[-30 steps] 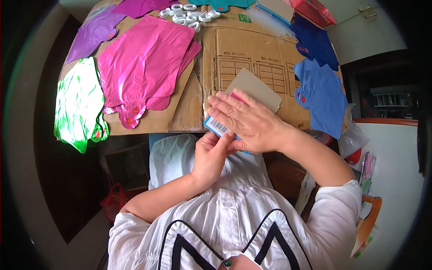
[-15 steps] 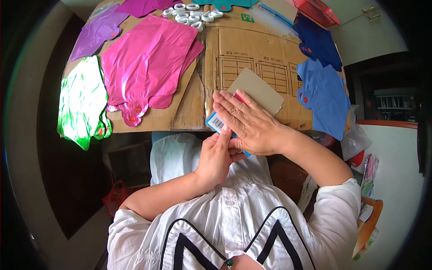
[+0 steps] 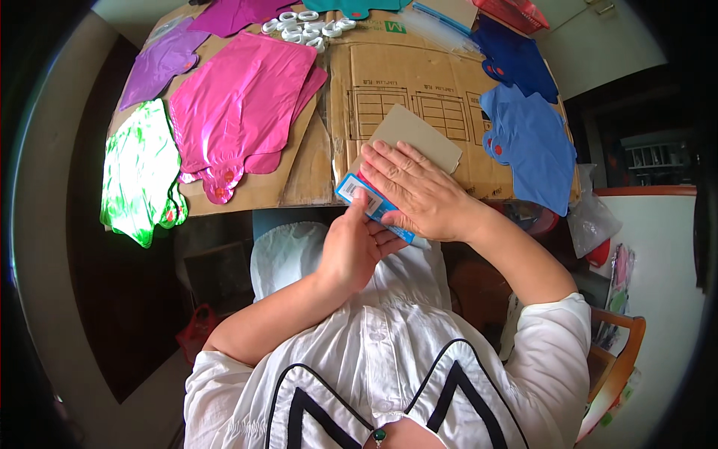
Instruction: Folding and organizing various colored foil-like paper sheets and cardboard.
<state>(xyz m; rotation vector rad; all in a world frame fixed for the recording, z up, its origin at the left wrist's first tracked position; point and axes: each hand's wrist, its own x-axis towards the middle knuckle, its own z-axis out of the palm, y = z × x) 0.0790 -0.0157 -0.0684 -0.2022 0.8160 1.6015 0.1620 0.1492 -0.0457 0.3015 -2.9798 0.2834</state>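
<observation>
My left hand (image 3: 346,243) grips a flat blue packet (image 3: 383,213) with a white barcode label, thumb on top and fingers beneath. The packet sticks out past the near edge of the table. Across it lies my right hand (image 3: 419,191), flat, with fingers stretched out and pressing on its far side. A narrow strip of pink shows between the packet's blue end and the right fingers; most of that part is hidden. Under the right fingertips, a tan cardboard rectangle (image 3: 419,138) rests at an angle on the table.
Brown cardboard (image 3: 441,67) covers the table. Pink foil balloons (image 3: 239,97) and green ones (image 3: 138,179) lie flat on the left, purple (image 3: 161,63) behind. Blue balloons (image 3: 535,146) line the right. White ribbon rolls (image 3: 303,31) and a red basket (image 3: 516,13) stand at the back.
My left thumb has slid up onto the label and the left hand has opened a little, baring more of the blue packet. The right hand stays flat. The whole view has shifted slightly.
</observation>
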